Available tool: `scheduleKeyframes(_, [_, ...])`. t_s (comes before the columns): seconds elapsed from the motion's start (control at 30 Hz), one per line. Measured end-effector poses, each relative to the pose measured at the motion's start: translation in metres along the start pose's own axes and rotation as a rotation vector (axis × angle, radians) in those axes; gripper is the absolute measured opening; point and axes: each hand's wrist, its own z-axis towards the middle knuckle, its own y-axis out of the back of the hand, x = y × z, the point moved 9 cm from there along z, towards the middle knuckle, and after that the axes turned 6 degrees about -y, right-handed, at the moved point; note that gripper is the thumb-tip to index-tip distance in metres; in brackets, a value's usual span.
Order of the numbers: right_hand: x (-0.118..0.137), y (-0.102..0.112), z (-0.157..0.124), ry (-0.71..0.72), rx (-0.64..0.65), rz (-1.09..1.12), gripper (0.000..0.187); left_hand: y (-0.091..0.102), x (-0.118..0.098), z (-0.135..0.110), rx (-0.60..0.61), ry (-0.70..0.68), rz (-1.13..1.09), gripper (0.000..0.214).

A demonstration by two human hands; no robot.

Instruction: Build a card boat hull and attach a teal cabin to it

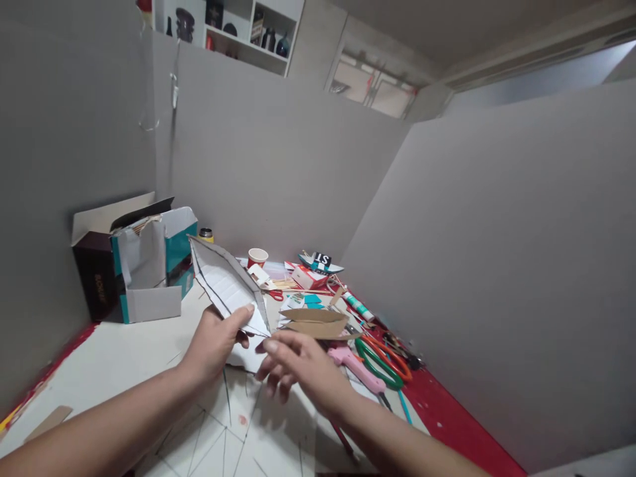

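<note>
Past bare forearms (114, 412), the left hand (212, 339) pinches a white boat-shaped cardboard shell (219, 281), near tip perhaps touching the half-curled right hand (304, 366).

Left hand (216, 338): we are showing bare, rounded fingertips (248, 310).
Left forearm (124, 414): behind those fingers, we are showing it uncovered, widening away from the wrist.
Right hand (305, 371): we are baring the fingers likewise.
Right forearm (392, 430): behind these fingers, we are baring it too.

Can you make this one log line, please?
left hand: holding white boat-shaped piece; right hand: at its near tip; nearby: pink glue gun
</note>
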Motion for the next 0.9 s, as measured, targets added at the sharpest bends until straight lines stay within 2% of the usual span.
scheduleKeyframes(0.1, [-0.013,-0.02,0.007,-0.024,0.04,0.209,0.043,-0.001,-0.001,-0.007,-0.014,-0.019,0.057,0.024])
scheduleKeyframes(0.2, [-0.014,-0.014,0.014,0.004,-0.037,0.347,0.041,-0.007,-0.009,-0.012,0.037,-0.054,0.132,0.025])
scheduleKeyframes(0.3, [-0.003,0.013,0.017,0.082,-0.129,0.358,0.037,-0.019,-0.014,-0.014,0.198,-0.086,0.262,0.021])
scheduleKeyframes(0.4, [0.017,0.055,0.014,0.17,-0.231,0.282,0.035,-0.029,-0.003,-0.014,0.415,-0.048,0.328,0.023])
scheduleKeyframes(0.43, [0.024,0.07,0.012,0.187,-0.258,0.269,0.035,-0.028,0.002,-0.012,0.451,-0.021,0.311,0.025])
scheduleKeyframes(0.5, [0.036,0.097,0.007,0.191,-0.28,0.232,0.033,-0.025,0.017,-0.006,0.512,0.085,0.282,0.028])
scheduleKeyframes(0.6, [0.046,0.117,-0.003,0.125,-0.223,0.136,0.025,-0.016,0.032,0.007,0.446,0.247,0.15,0.035])
scheduleKeyframes(0.67, [0.046,0.111,-0.009,0.046,-0.115,-0.028,0.018,-0.014,0.037,0.01,0.389,0.334,0.032,0.039])
scheduleKeyframes(0.73, [0.042,0.095,-0.013,-0.004,-0.004,-0.241,0.012,-0.02,0.041,0.005,0.38,0.409,-0.068,0.042])
scheduleKeyframes(0.8, [0.039,0.078,-0.014,-0.004,0.082,-0.387,0.009,-0.032,0.046,-0.007,0.425,0.491,-0.162,0.046])
scheduleKeyframes(0.9, [0.032,0.057,-0.007,0.012,0.172,-0.456,0.007,-0.056,0.055,-0.034,0.524,0.642,-0.317,0.052])
